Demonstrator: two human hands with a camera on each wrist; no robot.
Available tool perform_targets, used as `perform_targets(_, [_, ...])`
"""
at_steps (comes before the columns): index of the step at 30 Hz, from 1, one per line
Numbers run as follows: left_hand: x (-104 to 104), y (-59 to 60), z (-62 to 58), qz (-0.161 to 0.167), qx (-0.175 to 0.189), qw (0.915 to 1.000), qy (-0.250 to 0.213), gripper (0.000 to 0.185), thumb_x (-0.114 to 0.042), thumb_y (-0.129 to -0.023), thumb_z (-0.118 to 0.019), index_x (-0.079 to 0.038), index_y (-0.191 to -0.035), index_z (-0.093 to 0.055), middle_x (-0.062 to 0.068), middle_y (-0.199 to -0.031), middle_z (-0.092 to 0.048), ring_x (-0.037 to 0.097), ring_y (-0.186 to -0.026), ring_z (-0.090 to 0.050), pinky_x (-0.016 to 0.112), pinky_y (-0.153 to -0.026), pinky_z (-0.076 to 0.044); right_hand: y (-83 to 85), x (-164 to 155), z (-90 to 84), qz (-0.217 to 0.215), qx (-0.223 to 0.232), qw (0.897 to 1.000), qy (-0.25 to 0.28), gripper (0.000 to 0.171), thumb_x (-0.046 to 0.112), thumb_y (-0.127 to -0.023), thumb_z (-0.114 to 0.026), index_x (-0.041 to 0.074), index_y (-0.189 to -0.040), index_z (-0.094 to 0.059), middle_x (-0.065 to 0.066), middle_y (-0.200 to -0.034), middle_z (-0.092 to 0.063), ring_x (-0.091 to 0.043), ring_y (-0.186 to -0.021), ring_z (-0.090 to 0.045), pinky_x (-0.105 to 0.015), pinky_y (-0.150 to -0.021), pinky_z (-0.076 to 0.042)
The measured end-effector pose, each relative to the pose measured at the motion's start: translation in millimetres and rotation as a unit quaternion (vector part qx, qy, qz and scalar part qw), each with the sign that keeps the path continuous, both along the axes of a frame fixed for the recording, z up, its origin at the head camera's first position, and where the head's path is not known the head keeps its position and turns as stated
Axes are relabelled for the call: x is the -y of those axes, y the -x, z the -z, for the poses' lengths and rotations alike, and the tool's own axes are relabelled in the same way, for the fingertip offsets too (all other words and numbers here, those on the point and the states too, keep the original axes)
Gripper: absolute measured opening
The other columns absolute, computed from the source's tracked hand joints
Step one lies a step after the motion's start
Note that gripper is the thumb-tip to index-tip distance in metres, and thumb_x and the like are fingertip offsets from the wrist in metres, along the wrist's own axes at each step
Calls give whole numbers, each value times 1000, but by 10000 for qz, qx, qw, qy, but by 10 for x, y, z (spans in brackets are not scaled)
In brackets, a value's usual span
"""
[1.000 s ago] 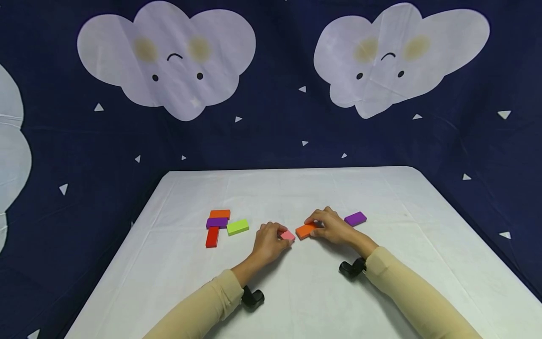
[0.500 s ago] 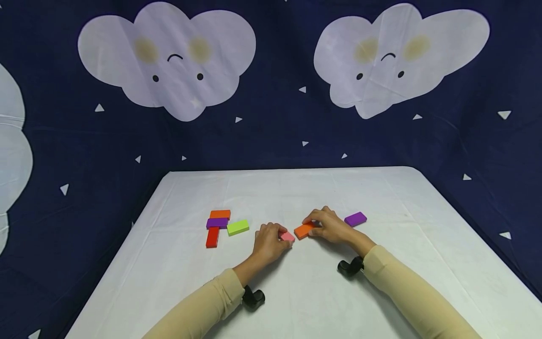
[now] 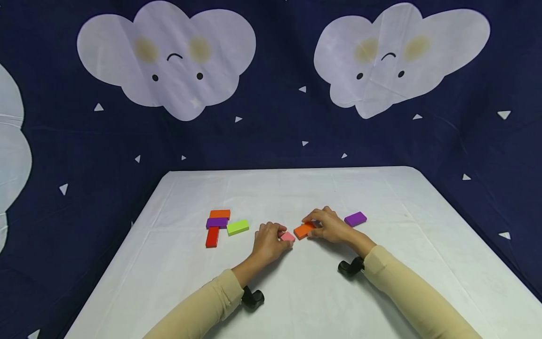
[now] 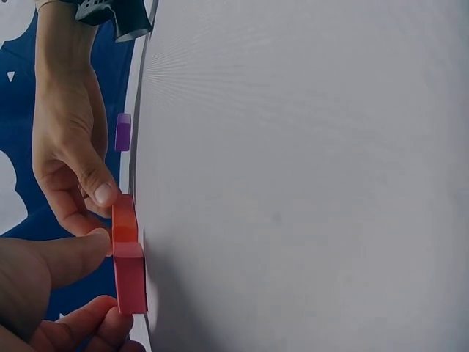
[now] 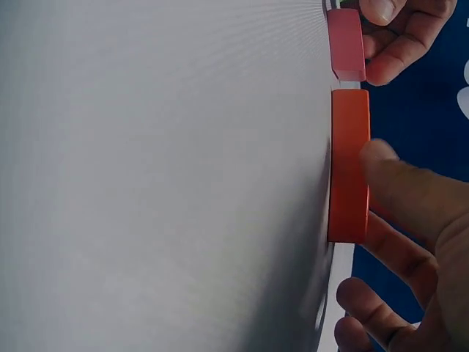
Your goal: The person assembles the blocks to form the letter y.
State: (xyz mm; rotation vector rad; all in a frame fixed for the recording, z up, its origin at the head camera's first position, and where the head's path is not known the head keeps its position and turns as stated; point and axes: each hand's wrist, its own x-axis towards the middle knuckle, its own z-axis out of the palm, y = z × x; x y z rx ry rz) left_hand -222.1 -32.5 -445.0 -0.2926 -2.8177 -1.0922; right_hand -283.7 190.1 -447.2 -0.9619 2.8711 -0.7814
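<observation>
Fingers of the left hand (image 3: 267, 241) are pinching a pink block (image 3: 288, 236); the right hand (image 3: 332, 226) is pinching an orange block (image 3: 304, 230) lying just right of it, nearly touching, on the white table (image 3: 296, 292). Other blocks (image 3: 220, 223) are lying left.

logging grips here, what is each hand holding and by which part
Left hand pinches the pink block by its near end; right hand grips the orange block along its long sides.
</observation>
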Motion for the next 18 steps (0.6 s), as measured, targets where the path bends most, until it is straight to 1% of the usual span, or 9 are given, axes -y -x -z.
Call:
perform_targets(4, [30,-4,-20,75,14,9998,-170,35,-24,-73,-78,-7,-103,-69,6,-89,-62,20,-87,-48,35,-78,-33,-20,-7,-13,210,10,9997,81,44,31,-77,-75,17,-118,-66,-2,-116,-65,-20,-95,-46,-38,-85,-32])
perform_targets(6, [52,2,-20,149,35,9996,-229,35,-22,-74,-77,-7,-105,-69,6,-92,-62,20,-89,-48,35,-79,-32,-34,-10,-16,354,14,9993,107,46,33,-77,-75,16,-118,-66,-2,-115,-65,-19,-93,-45,-37,-83,-31])
perform_targets(12, [120,29,-2,520,100,9983,-226,35,-18,-75,-74,-7,-108,-69,7,-98,-63,19,-91,-45,34,-78,-31,-96,3,-13,909,-24,9957,167,46,33,-76,-76,14,-117,-66,-3,-109,-67,-16,-83,-42,-31,-74,-28])
perform_targets(18, [166,72,3,847,142,9960,-242,38,-16,-74,-75,-7,-111,-69,7,-104,-66,19,-92,-46,34,-81,-31,-164,60,-7,1429,-91,9896,135,46,32,-75,-75,14,-117,-67,-5,-111,-68,-19,-85,-46,-32,-74,-31])
